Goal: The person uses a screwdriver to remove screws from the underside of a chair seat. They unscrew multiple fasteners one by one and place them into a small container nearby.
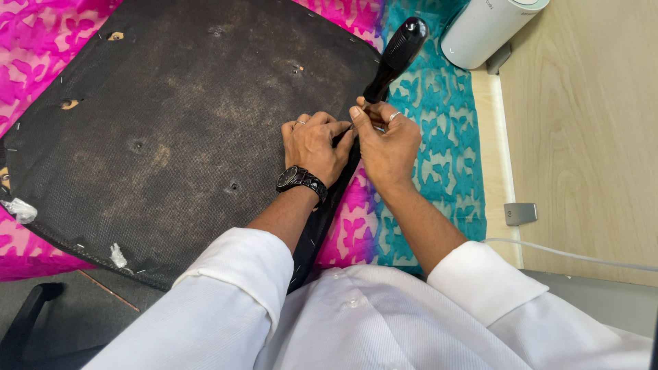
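Observation:
A large dark fabric-covered seat panel (171,130), worn and stained, lies underside up on a pink and teal patterned cloth (439,137). My left hand (314,145), with a black wristwatch and a ring, presses with curled fingers on the panel's right edge. My right hand (386,140) is beside it, fingers pinched low on a screwdriver with a black handle (397,58) that slants up and to the right. The tool's tip is hidden between my two hands at the panel edge.
A white cylindrical appliance (490,27) stands at the top right on a light wooden surface (582,137). A small grey metal bracket (521,214) and a white cable (569,255) lie to the right. A black chair part (31,322) shows at bottom left.

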